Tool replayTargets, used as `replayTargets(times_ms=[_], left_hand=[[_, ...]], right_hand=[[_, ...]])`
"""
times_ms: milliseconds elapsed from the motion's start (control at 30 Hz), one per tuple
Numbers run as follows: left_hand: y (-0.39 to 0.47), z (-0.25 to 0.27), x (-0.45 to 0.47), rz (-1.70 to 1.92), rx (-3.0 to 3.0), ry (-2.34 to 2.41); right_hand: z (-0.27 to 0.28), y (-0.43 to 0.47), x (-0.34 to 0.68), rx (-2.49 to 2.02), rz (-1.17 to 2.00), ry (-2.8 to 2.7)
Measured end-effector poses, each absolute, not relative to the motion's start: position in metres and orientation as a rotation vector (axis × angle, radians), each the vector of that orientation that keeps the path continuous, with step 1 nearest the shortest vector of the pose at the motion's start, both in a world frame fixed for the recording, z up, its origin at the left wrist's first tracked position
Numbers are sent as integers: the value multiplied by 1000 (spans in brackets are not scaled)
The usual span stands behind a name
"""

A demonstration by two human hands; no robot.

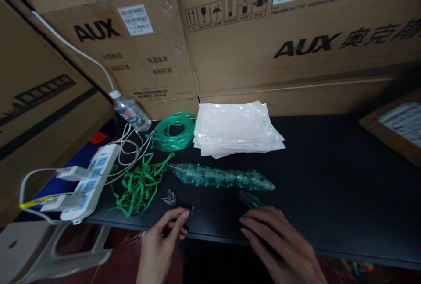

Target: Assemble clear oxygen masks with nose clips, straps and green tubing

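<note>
My left hand (171,227) is at the table's front edge, its thumb and forefinger pinching a small thin metal strip (192,210). My right hand (278,238) is closed around a single clear green plastic mask (250,198); the fingers hide much of it. Beyond both hands lies a long row of nested clear green masks (223,178). A few curved metal strips (169,197) rest just past my left hand. Left of them is a tangle of green elastic straps (140,185).
Coiled green tubing (174,131) and a stack of clear-and-white plastic bags (235,128) sit at the back. To the left are a power strip (94,183) with white cables and a plastic bottle (133,113). Large cardboard boxes (230,65) wall off the rear.
</note>
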State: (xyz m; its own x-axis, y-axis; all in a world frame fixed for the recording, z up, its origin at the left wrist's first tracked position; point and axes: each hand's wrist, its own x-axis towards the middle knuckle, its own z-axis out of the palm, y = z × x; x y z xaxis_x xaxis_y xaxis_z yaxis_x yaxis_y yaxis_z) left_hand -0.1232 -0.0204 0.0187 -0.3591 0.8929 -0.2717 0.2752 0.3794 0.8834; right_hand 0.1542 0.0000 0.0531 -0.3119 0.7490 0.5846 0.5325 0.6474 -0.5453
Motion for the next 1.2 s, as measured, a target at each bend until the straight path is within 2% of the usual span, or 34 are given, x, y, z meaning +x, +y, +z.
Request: replayTargets(times_ms=[400, 633, 800, 933, 1200], left_hand=[[-24, 24, -135, 947, 979, 2053], [-25, 30, -140, 968, 1229, 2208], [-20, 25, -145, 1062, 1570, 2157], [-13, 18, -148, 977, 1729, 2100], [-5, 21, -150, 974, 1843, 2152]], right_hand=[[48, -4, 161, -998, 367, -1950], [52, -2, 168, -1074, 353, -1893], [47, -4, 183, -1113, 265, -1885], [32, -7, 201, -1136, 177, -1960], [22, -15, 214, -1219, -71, -2024]])
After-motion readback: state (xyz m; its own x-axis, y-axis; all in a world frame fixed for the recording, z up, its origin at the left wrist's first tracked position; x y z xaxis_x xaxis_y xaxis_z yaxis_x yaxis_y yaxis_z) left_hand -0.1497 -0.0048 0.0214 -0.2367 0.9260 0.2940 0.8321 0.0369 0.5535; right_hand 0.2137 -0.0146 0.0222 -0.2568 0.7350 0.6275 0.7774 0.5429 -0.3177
